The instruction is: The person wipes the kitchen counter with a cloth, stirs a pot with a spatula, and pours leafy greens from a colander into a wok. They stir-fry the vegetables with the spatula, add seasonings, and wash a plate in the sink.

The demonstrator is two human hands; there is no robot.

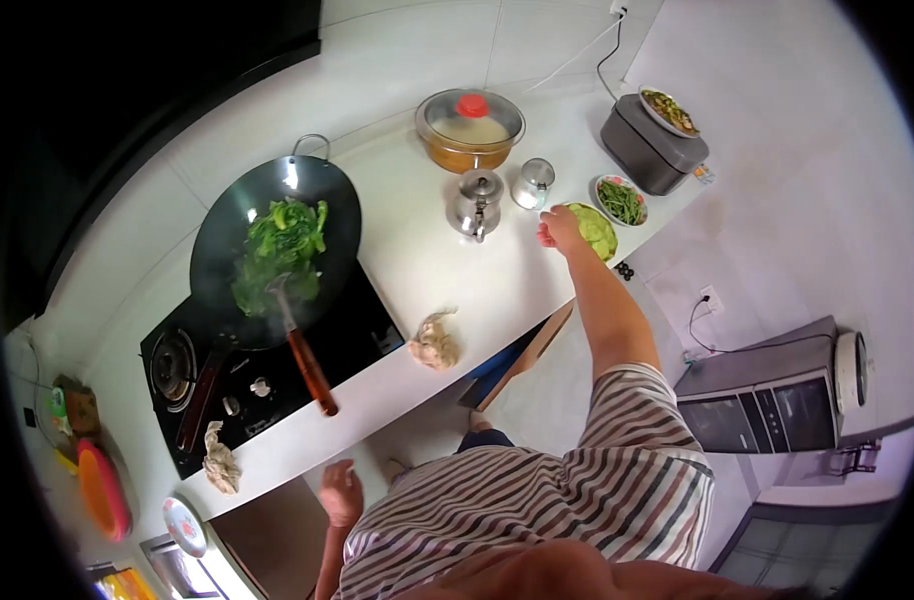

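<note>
My right hand [559, 230] reaches over the counter, fingers curled closed beside a green plate [592, 232]; what they hold, if anything, is hidden. Close to it stand a glass jar [533, 184] with white contents and a lidded metal pot [477, 204] with a spout. Below the counter's front edge hangs my left hand [341, 493], its fingers loosely bent and apart, with nothing seen in it. On the stove, a black wok [217, 240] contains leafy greens [285, 240]. A spatula [305, 350] with a wooden handle rests in the wok, held by neither hand.
Crumpled cloths [434, 342] lie at the counter edge. A glass pot [470, 130] with a red-knobbed lid stands at the back. Green beans fill a bowl [621, 200] near a grey appliance [652, 150], which carries a plate of food [669, 110]. An orange basin [101, 490] is at left.
</note>
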